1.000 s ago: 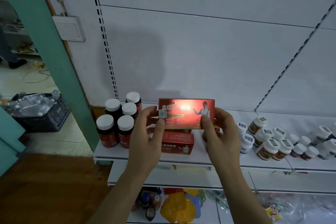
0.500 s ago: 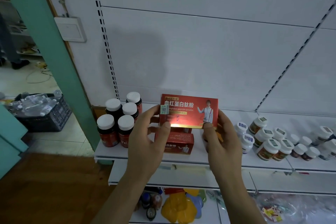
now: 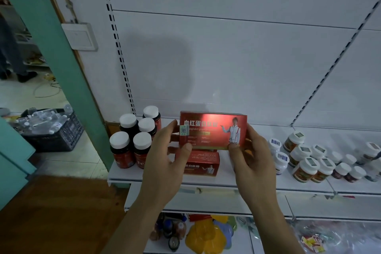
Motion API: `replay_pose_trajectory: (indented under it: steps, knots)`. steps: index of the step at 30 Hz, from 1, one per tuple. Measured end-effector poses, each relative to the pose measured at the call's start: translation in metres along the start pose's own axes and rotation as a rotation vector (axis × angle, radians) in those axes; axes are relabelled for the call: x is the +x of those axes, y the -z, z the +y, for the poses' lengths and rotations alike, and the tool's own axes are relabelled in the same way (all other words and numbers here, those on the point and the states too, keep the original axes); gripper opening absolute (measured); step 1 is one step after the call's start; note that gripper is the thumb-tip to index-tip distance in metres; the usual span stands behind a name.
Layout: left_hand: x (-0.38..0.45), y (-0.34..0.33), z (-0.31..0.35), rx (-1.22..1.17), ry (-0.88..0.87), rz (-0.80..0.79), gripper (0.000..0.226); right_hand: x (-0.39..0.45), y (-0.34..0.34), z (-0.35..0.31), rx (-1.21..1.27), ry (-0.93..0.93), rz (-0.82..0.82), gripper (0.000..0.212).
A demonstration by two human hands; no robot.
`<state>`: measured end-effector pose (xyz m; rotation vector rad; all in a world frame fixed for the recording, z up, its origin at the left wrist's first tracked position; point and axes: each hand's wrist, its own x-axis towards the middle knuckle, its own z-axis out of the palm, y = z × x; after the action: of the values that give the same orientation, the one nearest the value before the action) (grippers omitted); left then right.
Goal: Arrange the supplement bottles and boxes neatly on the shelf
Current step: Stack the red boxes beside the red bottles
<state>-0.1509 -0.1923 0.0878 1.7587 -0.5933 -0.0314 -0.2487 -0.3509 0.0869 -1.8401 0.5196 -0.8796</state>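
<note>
A white panelled wall with slotted uprights is filling the background, and below it the long white metal shelf (image 3: 226,177) is running across the view, with a teal door frame (image 3: 51,47) and a black plastic crate of clear bottles (image 3: 51,130) standing off to the left. On the shelf's left end a cluster of dark red supplement bottles with white caps (image 3: 134,140) is standing in neat rows, while at the right end a looser group of small white-capped jars (image 3: 313,161) is sitting less evenly. Between them, a glossy red cardboard box with Chinese lettering (image 3: 212,130) is being held upright, face toward the camera, just above a second red box lying flat on the shelf (image 3: 202,165). The left hand (image 3: 165,163) is pinching the held box's left edge between thumb and fingers, and the right hand (image 3: 253,159) is pinching its right edge the same way. The step in hand appears to be stacking or standing this box with its twin. The next move is likely calling for lowering it squarely, edges lined up with the box below, before the fingers are letting go.
</note>
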Motion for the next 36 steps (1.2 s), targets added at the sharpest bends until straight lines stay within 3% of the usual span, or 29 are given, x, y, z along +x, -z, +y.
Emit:
replay_pose_trajectory:
  steps: [6,11,19,21,24,36]
  knots:
    - [-0.005,-0.004,-0.01,0.209,-0.131,0.062,0.05,-0.004,0.0,0.0,-0.061,0.031,0.059,0.042]
    - [-0.011,-0.006,0.0,0.055,-0.048,0.03,0.044,-0.005,0.005,-0.008,0.099,-0.075,0.108,0.022]
    - [-0.008,-0.01,0.018,-0.06,0.067,0.089,0.019,-0.006,0.006,-0.01,0.169,-0.102,0.092,0.018]
    - [-0.008,-0.011,0.018,-0.052,0.073,0.081,0.018,-0.006,0.006,-0.011,0.137,-0.078,0.081,0.03]
    - [-0.007,-0.011,0.018,-0.032,0.067,0.077,0.02,-0.007,0.007,-0.011,0.121,-0.075,0.066,0.038]
    - [-0.003,-0.008,0.011,0.04,0.03,0.108,0.039,-0.007,0.006,-0.006,0.128,-0.067,0.052,0.03]
